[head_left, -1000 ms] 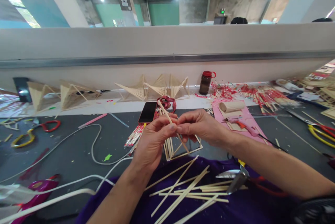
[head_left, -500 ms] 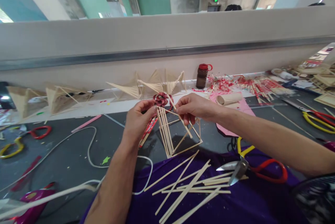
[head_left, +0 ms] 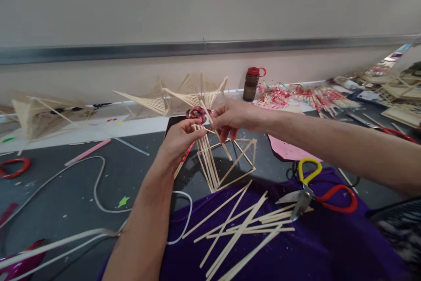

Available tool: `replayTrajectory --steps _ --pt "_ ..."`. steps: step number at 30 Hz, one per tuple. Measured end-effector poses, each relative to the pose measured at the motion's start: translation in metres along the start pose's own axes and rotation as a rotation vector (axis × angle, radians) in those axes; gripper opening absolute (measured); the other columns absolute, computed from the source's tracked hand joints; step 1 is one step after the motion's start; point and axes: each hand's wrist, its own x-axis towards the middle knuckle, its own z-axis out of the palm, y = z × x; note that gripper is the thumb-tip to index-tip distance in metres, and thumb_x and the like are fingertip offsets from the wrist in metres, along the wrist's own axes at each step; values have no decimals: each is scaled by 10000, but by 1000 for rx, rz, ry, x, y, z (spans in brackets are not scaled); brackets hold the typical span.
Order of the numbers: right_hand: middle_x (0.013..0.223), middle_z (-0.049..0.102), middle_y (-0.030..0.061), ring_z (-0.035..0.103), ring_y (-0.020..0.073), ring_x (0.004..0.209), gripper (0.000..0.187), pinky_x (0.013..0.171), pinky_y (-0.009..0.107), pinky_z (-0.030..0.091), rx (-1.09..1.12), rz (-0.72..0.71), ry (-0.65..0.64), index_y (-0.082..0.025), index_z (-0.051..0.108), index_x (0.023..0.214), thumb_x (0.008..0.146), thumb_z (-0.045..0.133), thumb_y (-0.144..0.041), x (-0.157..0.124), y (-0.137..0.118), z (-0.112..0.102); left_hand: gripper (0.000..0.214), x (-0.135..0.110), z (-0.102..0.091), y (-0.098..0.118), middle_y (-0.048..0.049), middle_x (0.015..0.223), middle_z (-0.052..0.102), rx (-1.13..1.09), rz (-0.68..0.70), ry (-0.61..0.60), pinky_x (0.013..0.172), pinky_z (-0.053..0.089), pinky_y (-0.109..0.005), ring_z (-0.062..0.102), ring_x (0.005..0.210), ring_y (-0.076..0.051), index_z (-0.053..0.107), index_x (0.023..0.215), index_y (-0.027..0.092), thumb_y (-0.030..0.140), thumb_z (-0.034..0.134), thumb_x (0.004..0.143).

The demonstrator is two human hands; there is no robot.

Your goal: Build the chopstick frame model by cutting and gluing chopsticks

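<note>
In the head view, my left hand (head_left: 177, 143) has its thumb and fingers closed at the top of a small wooden stick frame (head_left: 208, 160). Several slats lie side by side on the frame's left face, and its open right side rests on the dark table. My right hand (head_left: 232, 119) pinches a thin wooden stick (head_left: 227, 152), slanted across the frame's top, close to my left fingertips. Whether the stick touches the frame cannot be made out. A dark red patterned roll (head_left: 194, 113) sits just behind my hands. Loose wooden sticks (head_left: 241, 228) lie on purple cloth (head_left: 296, 257) below.
Scissors (head_left: 306, 194) with yellow and red handles rest on the cloth. A white cord (head_left: 98, 189) crosses the table at left; a purple glue gun (head_left: 24, 263) is near the corner. Finished stick models (head_left: 154, 102), a red-lidded bottle (head_left: 251, 84) and red-wrapped sticks (head_left: 322, 99) line the wall.
The view has tilted downward. My right hand has shifted slightly left along the stick, nearer my left hand, while my left hand keeps its hold at the frame's top.
</note>
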Motion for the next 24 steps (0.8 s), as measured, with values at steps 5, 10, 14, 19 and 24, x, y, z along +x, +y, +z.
replayTrajectory --steps 5,10,14,19,24 --pt "504 575 -7 606 104 498 128 377 145 421 108 2 -2 -159 496 618 715 560 -105 7 8 -1 427 1 1 -5 -38 750 676 -68 -27 -33 675 433 -279 588 648 -141 664 942 139 260 770 546" --pt "519 576 2 610 115 491 144 359 148 400 142 27 -58 -153 477 614 715 566 -103 6 15 3 298 1 1 -8 -48 765 681 -66 -21 -98 712 427 -290 593 684 -155 676 859 135 266 738 599" --pt "539 584 3 602 110 475 158 358 158 412 133 40 -92 -152 476 614 725 587 -147 5 15 5 212 1 2 -9 -44 756 675 -57 6 -140 720 423 -290 590 689 -155 676 796 139 272 713 634" --pt "524 570 -5 607 109 486 185 369 150 418 141 34 -123 -157 454 609 728 595 -152 10 18 4 231 1 2 -10 -53 780 677 -59 11 -135 742 429 -303 603 719 -171 675 797 143 295 723 630" --pt "516 587 -7 602 112 465 153 377 166 427 79 57 -125 -159 480 619 711 592 -110 17 25 1 306 2 2 -12 -57 803 682 -88 -1 -123 756 430 -311 606 731 -170 680 856 148 302 748 601"
